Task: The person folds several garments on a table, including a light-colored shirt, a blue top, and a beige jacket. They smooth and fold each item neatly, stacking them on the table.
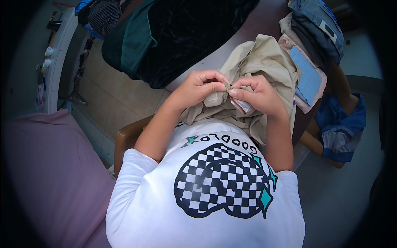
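A crumpled beige garment, which looks like a pair of trousers, lies over my lap and the table's near edge. My left hand pinches one side of its waistband between thumb and fingers. Close against it, my right hand pinches the other side, so the two edges meet at my fingertips. A pale lining with a red-brown trim shows below my right thumb. Whatever small fastening lies between the fingertips is mostly hidden.
Dark velvet and green cloth covers the table's far left. Folded clothes and jeans are stacked at the right, beside a light blue cloth. A blue garment hangs on a brown chair. Pink fabric spreads at left.
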The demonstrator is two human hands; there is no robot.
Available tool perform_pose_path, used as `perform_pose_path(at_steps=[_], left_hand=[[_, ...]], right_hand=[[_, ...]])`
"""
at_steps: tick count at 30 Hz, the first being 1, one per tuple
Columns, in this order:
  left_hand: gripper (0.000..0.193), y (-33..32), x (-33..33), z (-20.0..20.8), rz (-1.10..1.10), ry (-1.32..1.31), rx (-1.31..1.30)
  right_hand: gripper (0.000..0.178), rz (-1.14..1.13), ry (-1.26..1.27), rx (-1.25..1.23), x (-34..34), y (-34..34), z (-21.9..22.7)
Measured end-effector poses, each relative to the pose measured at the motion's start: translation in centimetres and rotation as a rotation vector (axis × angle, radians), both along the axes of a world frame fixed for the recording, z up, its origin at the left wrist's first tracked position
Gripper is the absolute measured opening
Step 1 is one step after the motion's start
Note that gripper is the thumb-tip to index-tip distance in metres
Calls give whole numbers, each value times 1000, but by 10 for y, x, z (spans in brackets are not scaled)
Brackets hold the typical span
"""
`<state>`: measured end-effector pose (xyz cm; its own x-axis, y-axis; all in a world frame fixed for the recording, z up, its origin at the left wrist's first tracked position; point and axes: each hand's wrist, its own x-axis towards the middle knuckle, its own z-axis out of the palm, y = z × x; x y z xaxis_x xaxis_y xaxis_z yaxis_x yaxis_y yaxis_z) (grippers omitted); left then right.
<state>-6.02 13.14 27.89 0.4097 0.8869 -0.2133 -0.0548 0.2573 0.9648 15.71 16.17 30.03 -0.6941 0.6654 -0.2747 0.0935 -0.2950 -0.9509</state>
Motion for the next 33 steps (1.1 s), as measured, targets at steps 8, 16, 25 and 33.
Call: perform_pose_path(at_steps=[8, 16, 25, 33], left_hand=[[12, -1, 1, 0, -36, 35, -45], [12, 0, 2, 3, -35, 5, -69], [9, 1, 2, 4, -46, 14, -30], [16, 3, -5, -1, -166, 81, -11]], right_hand=[[18, 44, -24, -56, 4, 2, -6], [19, 89, -31, -131, 4, 2, 0], [18, 120, -72, -229, 5, 1, -9], [17, 106, -61, -271, 2, 3, -5]])
